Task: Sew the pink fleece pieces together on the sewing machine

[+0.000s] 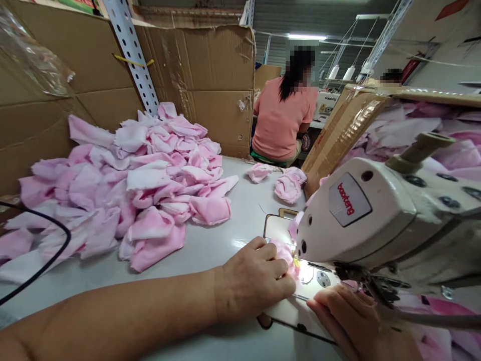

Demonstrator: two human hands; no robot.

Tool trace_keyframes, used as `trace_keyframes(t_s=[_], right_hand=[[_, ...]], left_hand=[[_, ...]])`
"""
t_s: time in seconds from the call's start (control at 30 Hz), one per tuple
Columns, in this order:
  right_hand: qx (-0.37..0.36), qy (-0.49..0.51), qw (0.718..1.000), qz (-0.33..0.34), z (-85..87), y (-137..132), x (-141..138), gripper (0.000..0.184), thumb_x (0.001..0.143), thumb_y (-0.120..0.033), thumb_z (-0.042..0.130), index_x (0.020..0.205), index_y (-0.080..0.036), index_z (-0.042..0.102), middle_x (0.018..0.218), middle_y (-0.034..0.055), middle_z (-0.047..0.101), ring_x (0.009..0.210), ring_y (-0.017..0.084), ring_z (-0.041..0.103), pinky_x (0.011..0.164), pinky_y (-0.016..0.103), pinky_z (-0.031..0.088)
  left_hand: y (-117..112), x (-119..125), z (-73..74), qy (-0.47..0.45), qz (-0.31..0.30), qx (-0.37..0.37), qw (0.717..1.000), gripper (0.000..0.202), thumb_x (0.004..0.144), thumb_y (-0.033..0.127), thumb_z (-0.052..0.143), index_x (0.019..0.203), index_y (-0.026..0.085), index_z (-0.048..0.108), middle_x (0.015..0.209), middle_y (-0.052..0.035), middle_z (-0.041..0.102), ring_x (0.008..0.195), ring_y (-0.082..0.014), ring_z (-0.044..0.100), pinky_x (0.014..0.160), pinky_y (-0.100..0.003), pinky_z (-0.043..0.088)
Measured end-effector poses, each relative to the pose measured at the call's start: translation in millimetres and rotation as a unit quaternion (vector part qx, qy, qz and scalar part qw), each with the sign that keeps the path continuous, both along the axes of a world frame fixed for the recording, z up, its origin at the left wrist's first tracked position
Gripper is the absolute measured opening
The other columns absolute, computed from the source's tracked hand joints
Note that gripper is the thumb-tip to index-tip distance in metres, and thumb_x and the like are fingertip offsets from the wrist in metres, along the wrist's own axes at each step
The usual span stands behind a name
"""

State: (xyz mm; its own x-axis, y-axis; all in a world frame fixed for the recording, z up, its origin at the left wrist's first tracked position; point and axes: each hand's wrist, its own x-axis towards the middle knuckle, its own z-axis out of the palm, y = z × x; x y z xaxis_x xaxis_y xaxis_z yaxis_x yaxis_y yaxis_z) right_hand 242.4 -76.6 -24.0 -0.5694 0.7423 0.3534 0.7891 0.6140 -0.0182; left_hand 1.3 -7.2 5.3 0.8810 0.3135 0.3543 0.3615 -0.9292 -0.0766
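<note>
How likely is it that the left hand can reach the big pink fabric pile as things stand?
Likely yes: only white tabletop separates the left hand from the pink fabric pile; nothing stands between them.

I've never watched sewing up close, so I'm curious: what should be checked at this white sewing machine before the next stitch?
1. Left hand pressing on the small piece of fluffy pink fabric: ok.
2. Right hand near the white sewing machine head, fingers clear of the needle: cannot tell, the needle is not clearly visible.
3. Large heap of pink-and-white fabric pieces kept apart from the machine: ok.
4. Thin black cable lying away from both hands: ok.
5. Sewing area brightly lit: ok.
</note>
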Motion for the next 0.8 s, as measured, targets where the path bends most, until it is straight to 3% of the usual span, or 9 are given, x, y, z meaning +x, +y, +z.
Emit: trace_keyframes(t_s=[0.2, 0.37, 0.5, 0.67, 0.8], right_hand=[[-0.011, 0.011, 0.998, -0.061, 0.8, 0, -7, 0.025, 0.092, -0.032, 0.044, 0.079, -0.027, 0.064, 0.067, 0.0031, 0.061, 0.058, 0.020, 0.059, 0.054, 0.030, 0.048], [-0.015, 0.057, 0.997, -0.053, 2.1, 0, -12, 0.025, 0.094, -0.029, 0.042, 0.079, -0.024, 0.060, 0.073, 0.0031, 0.062, 0.066, 0.018, 0.059, 0.067, 0.030, 0.047], [-0.029, 0.089, 0.994, -0.052, 6.0, -1, -15, 0.027, 0.095, -0.027, 0.042, 0.074, -0.023, 0.059, 0.064, 0.0005, 0.059, 0.060, 0.015, 0.058, 0.065, 0.027, 0.046], [-0.045, 0.089, 0.992, -0.072, 10.4, -3, -20, 0.031, 0.096, -0.031, 0.041, 0.072, -0.023, 0.059, 0.060, -0.0002, 0.058, 0.059, 0.015, 0.058, 0.061, 0.027, 0.044], [-0.039, 0.075, 0.994, -0.069, 12.7, -2, -23, 0.033, 0.097, -0.031, 0.039, 0.072, -0.022, 0.059, 0.062, 0.0004, 0.060, 0.061, 0.015, 0.059, 0.061, 0.026, 0.044]], left_hand=[[10, -1, -2.2, -0.023, 0.003, 0.026, 0.999, 0.009, 0.085, 0.024, 0.059, 0.090, 0.018, 0.055, 0.083, -0.0014, 0.059, 0.077, -0.0195, 0.049, 0.067, -0.035, 0.028], [13, 1, -0.7, -0.025, -0.009, 0.027, 0.999, 0.007, 0.087, 0.024, 0.056, 0.088, 0.017, 0.057, 0.082, -0.0018, 0.057, 0.080, -0.0193, 0.049, 0.070, -0.037, 0.026], [16, 2, 5.1, -0.020, -0.019, 0.020, 0.999, 0.010, 0.087, 0.026, 0.057, 0.083, 0.017, 0.056, 0.081, -0.0019, 0.057, 0.082, -0.0189, 0.049, 0.070, -0.037, 0.024], [17, 3, 3.1, 0.004, -0.050, -0.001, 0.999, 0.022, 0.085, 0.039, 0.058, 0.084, 0.017, 0.056, 0.088, -0.0036, 0.058, 0.087, -0.0207, 0.049, 0.073, -0.038, 0.024], [11, 6, -1.7, 0.011, -0.049, -0.017, 0.999, 0.010, 0.083, 0.022, 0.056, 0.092, 0.017, 0.056, 0.097, -0.0036, 0.060, 0.091, -0.0199, 0.048, 0.078, -0.039, 0.025]])
